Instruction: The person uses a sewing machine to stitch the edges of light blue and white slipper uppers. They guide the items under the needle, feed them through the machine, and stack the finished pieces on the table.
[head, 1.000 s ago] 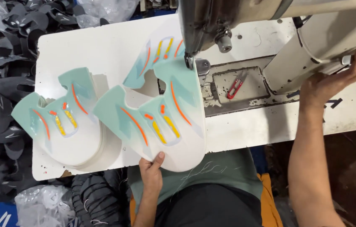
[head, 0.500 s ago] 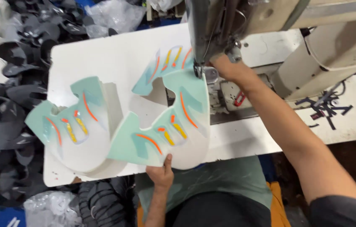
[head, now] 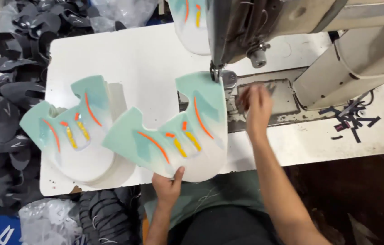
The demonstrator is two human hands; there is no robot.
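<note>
Bare tabletop (head: 146, 59) behind stacked pieces (head: 80, 131)

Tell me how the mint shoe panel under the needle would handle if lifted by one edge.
The panel looks thin and flat, so it would probably droop rather than hold stiff. The left hand holds its near edge with fingertips alone, which suggests it is light. It lies flat on the table, so it seems unlikely to roll and would likely slide when pushed.

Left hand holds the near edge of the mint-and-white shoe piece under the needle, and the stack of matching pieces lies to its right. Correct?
Not quite: in the head view the stack of matching pieces lies to the left of the shoe piece, not its right. The left hand does hold that piece's near edge, its far corner at the needle.
</note>
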